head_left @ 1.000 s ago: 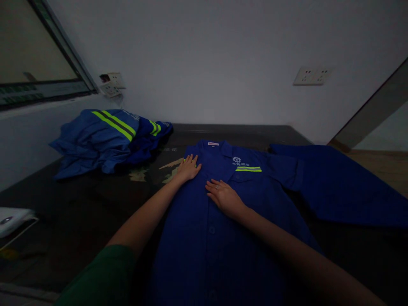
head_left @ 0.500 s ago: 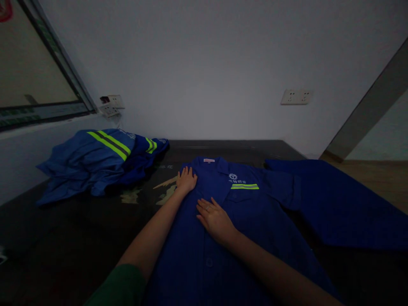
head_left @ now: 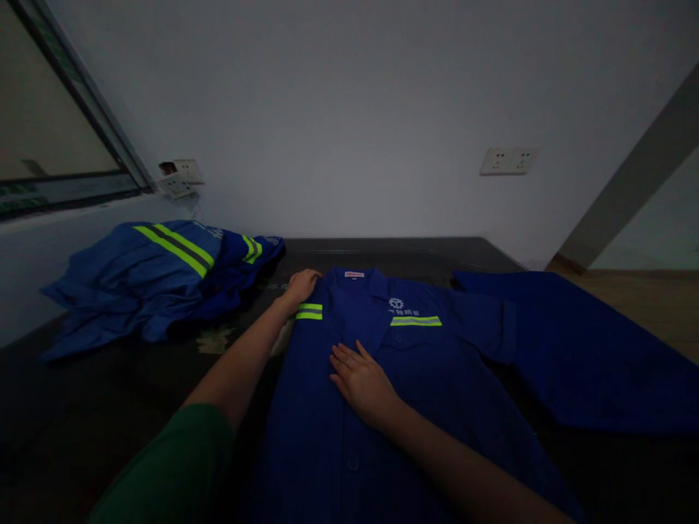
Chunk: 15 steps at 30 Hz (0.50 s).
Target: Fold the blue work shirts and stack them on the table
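Observation:
A blue work shirt (head_left: 404, 378) with yellow-green reflective stripes lies face up, buttoned, on a dark table (head_left: 109, 407). Its right sleeve (head_left: 573, 349) stretches out to the right. My right hand (head_left: 363, 382) lies flat and open on the shirt's chest near the button line. My left hand (head_left: 301, 284) is at the shirt's left shoulder by the collar, fingers curled on the fabric edge, just above a reflective stripe (head_left: 309, 311).
A pile of crumpled blue garments (head_left: 153, 280) with reflective stripes sits at the table's back left. Wall sockets (head_left: 507, 160) are on the white wall behind, and another socket (head_left: 180, 178) at the left below a window frame. Wooden floor (head_left: 655, 298) shows at right.
My left hand moved left and up to the shoulder edge, curling its fingers and uncovering the left chest stripe. My right hand slid slightly down the shirt front.

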{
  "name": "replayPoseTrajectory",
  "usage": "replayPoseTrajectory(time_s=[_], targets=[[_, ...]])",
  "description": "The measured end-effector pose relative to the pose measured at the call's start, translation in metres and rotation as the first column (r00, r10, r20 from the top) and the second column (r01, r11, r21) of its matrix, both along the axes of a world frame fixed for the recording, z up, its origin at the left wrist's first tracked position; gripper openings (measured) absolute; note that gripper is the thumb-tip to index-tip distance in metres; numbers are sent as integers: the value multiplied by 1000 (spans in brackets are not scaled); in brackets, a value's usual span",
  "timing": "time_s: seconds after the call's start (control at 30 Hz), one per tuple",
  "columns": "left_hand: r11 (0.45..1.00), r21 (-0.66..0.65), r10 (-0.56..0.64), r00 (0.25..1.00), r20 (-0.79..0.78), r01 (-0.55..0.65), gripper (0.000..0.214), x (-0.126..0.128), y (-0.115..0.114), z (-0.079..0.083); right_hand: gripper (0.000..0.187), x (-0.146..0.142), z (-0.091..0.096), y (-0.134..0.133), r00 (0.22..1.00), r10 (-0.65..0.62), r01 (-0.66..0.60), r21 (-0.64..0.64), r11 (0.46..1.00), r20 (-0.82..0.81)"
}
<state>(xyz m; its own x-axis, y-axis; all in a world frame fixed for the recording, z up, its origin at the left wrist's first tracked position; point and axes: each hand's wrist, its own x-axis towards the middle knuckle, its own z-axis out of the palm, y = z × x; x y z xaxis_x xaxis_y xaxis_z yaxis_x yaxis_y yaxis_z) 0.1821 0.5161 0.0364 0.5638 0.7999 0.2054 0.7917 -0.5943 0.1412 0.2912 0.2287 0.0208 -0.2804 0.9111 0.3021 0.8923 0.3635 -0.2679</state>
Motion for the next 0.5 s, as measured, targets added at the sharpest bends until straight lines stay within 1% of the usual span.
replayPoseTrajectory(time_s=[0.1, 0.2, 0.37, 0.5], targets=[[995, -27, -99, 994, -53, 97, 34, -1, 21, 2, 37, 0, -1, 1, 1000, -2, 2, 13, 1000, -1], [992, -23, -129, 988, -89, 128, 38, -1, 31, -1, 37, 1, -2, 1, 1000, -2, 2, 13, 1000, -1], [987, -12, -160, 979, -125, 160, 40, 0, 31, -6, 38, 1, -2, 2, 1000, 11, -11, 2, 1000, 4], [986, 58, -150, 980, -135, 159, 35, 3, 25, -11, 39, 1, -1, 1, 1000, 13, -13, 1, 1000, 6]])
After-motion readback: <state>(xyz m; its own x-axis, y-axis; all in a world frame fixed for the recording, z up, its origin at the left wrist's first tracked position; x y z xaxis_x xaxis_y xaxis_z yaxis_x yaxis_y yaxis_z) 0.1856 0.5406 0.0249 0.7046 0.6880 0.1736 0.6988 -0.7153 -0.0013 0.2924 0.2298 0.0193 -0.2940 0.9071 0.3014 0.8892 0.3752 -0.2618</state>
